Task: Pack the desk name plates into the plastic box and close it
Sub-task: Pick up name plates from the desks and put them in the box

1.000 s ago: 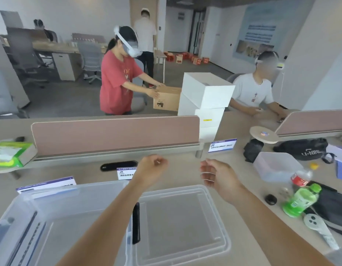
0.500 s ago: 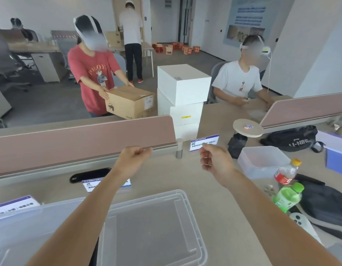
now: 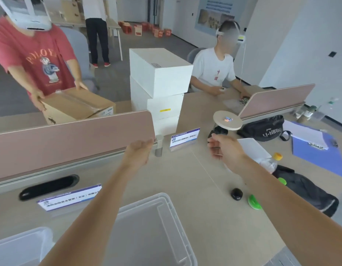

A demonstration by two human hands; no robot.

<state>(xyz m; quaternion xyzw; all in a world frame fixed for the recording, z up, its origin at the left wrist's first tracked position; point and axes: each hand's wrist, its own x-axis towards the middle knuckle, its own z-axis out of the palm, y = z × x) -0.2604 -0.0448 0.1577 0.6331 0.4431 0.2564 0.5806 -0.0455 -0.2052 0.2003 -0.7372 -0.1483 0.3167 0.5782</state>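
Head view: likely reach step. Left hand (image 3: 139, 153) and right hand (image 3: 226, 150), relaxed and empty, flank blue-and-white acrylic desk name plate (image 3: 184, 140) mid-frame; next, grip it.

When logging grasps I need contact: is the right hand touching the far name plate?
Apart. Head view shows bare desk between right hand and far name plate.

We see a bright, evenly lit office, with only faint, soft shadows on the desk (image 3: 185, 179). Our wide lens bows straight lines near the edges. The whole picture is slightly soft, and the nearer name plate (image 3: 70, 197) is smeared.
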